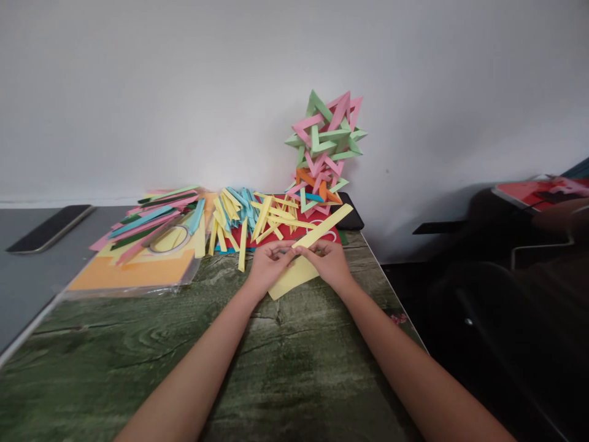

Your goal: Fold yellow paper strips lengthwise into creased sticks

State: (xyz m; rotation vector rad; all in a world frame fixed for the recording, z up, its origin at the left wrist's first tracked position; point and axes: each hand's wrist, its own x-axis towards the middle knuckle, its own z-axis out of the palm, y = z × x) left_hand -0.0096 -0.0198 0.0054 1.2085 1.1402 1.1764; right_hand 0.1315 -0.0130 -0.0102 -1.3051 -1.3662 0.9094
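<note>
Between my two hands is a yellow paper strip (327, 223), slanting up to the right. My left hand (270, 265) pinches its lower left end, fingers curled. Close against it, my right hand (330, 263) grips the strip, its thumb near the left thumb. A flat yellow paper sheet (294, 279) lies on the table under the hands, partly covered by them. Just beyond, folded yellow strips (280, 216) are heaped on a red sheet (239, 234), beside folded blue strips (246, 209).
A pink and green paper star model (329, 132) stands at the back, on smaller star pieces (317, 187). A dark phone (348, 212) lies beside them. At left are coloured strips (151, 221), a tape roll (170, 250), orange paper (133, 270) and another phone (50, 228). The table's right edge (396, 294) is close.
</note>
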